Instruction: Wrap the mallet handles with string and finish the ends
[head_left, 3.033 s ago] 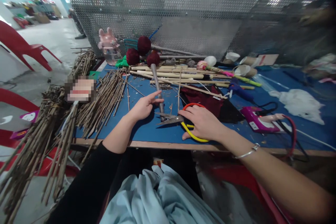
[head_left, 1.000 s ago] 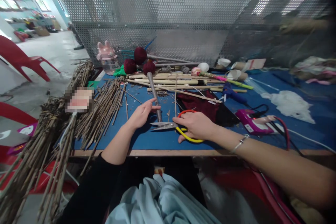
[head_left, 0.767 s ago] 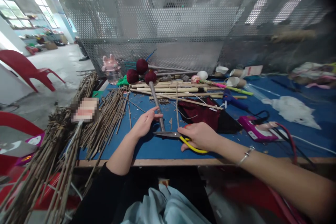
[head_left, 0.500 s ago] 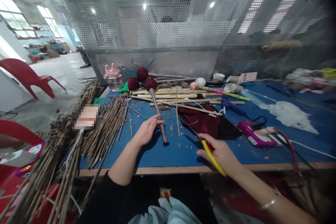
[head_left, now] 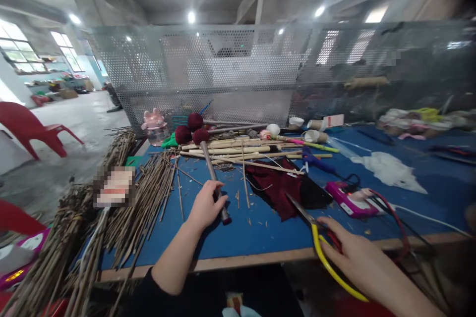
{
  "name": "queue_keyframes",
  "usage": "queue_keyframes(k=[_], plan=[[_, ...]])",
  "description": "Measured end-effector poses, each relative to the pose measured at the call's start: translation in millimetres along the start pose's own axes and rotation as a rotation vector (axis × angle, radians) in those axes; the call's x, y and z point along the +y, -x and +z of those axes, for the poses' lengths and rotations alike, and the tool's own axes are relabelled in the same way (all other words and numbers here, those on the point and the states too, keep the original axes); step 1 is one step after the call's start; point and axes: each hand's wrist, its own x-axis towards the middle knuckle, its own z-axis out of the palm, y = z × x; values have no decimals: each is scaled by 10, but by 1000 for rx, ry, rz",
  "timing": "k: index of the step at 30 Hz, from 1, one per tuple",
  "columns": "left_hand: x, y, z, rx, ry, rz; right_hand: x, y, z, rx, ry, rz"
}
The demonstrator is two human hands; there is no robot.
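My left hand [head_left: 204,204] is closed around the lower part of a grey-wrapped stick [head_left: 208,161] with a maroon ball [head_left: 201,136] at its far end. The stick lies on the blue tabletop, its near tip poking out past my thumb. Scissors [head_left: 314,242] with yellow and red handles are in my right hand [head_left: 344,243]. Their blades point away from me, over the edge of a dark red cloth [head_left: 277,185]. Two more maroon balls [head_left: 189,128] lie behind the first, with grey sticks running to the right.
Thin brown twigs [head_left: 148,198] are heaped on the left, some overhanging the table edge. Pale sticks [head_left: 238,151] lie across the back. A blue glue gun [head_left: 316,161], a purple power strip [head_left: 345,200] with cables, and a white plastic bag [head_left: 390,171] are on the right.
My left fingers, earlier laid across the stick, are now wrapped round it. My right hand and the scissors have shifted right and toward me. The camera has tilted up.
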Motion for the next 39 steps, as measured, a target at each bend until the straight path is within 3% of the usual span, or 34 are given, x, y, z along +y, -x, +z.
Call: queue_keyframes(k=[3, 7, 10, 14, 17, 19, 21, 24, 27, 29, 31, 34, 36, 39], plan=[[-27, -7, 23, 69, -11, -23, 113, 67, -53, -95, -3, 101], [-72, -6, 73, 138, 41, -84, 110, -17, -134, -23, 24, 134], [-78, -9, 99, 169, 147, -183, -3, -268, -113, -33, 54, 66], [-65, -38, 75, 145, 504, -455, -244, -674, -6, -39, 159, -72], [-55, -73, 4, 92, 787, -516, -493, -814, -13, 112, 216, -217], [-23, -77, -51, 67, 877, -484, -707, -826, -52, 235, 61, -332], [56, -45, -86, 54, 920, -463, -947, -830, -57, 180, -244, -407], [260, 83, -70, -3, 980, -441, -1304, -905, 62, -212, -753, -368], [485, 256, 4, -85, 1064, -386, -1613, -1030, 241, -576, -1258, -132], [585, 349, 38, -117, 1090, -352, -1782, -1098, 297, -693, -1534, 39], [621, 409, 37, -92, 1098, -348, -1910, -1153, 268, -659, -1740, 138], [584, 462, -3, -58, 1187, -432, -2017, -1236, 105, -576, -1947, 145], [545, 504, -12, -153, 1278, -533, -2044, -1285, -14, -577, -2024, 148], [528, 607, 40, -413, 1387, -625, -2059, -1302, -112, -591, -2056, 153]])
